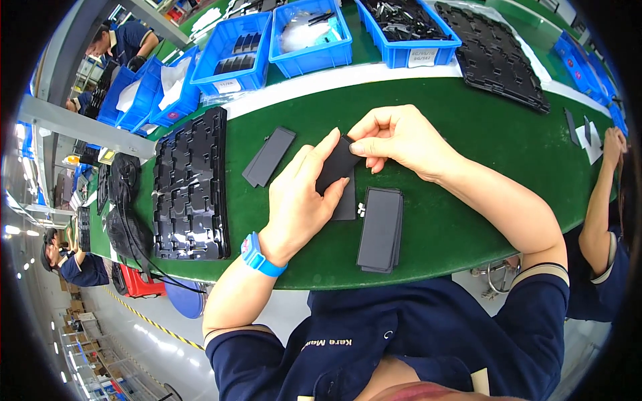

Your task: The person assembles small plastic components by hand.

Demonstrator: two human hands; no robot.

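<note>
A black rectangular plate [336, 166] sits tilted between both hands: the left hand [299, 190] clasps its left side between thumb and fingers, the right hand [404, 144] pinches its upper right corner. Similar dark plates [379, 230] lie stacked nearby on the green tabletop [468, 200], a black moulded tray [190, 187] farther left.

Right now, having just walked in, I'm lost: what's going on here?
A person's left hand grips a black plate over a green table, while the right hand pinches its far corner. One stack of similar plates lies to the right, nearer the person; a fanned-out pile lies to the left. Further left sits a black tray, and blue bins stand beyond the hands.
</note>
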